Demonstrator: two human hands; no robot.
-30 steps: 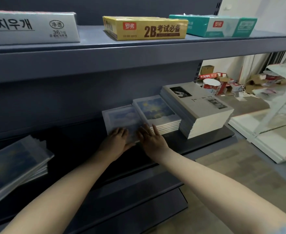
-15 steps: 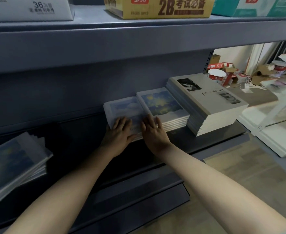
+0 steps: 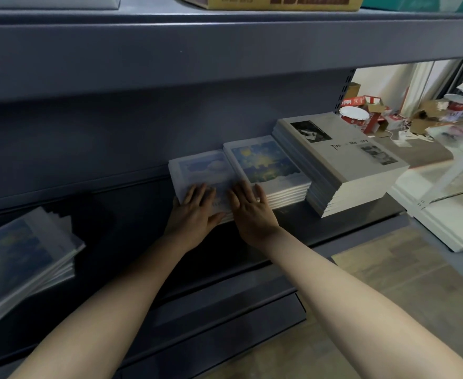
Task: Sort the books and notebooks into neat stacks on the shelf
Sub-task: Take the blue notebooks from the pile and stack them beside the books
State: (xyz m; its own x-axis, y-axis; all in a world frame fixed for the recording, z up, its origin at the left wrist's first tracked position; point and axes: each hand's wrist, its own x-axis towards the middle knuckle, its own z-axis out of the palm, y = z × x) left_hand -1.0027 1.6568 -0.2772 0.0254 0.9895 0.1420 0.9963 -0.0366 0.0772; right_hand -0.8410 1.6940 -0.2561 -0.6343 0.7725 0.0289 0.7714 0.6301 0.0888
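Observation:
Three stacks lie side by side on the dark grey shelf (image 3: 348, 231). A low stack of pale cloud-cover notebooks (image 3: 200, 170) is on the left of them, a stack with blue-and-yellow covers (image 3: 265, 165) sits in the middle, and a taller stack of grey books (image 3: 342, 157) is on the right. My left hand (image 3: 194, 212) lies flat on the near end of the cloud-cover stack, thumb at its front edge. My right hand (image 3: 252, 209) rests flat beside it, over the seam between that stack and the blue-and-yellow one.
A loose, fanned pile of notebooks (image 3: 19, 258) lies at the shelf's far left. The upper shelf (image 3: 224, 50) overhangs and carries a yellow box (image 3: 274, 1). White boards (image 3: 449, 225) and cardboard clutter (image 3: 375, 110) sit on the floor at the right.
The view has tilted down and moved closer to the shelf. Both hands have stayed flat on the cloud-cover stack, shifting slightly further onto it.

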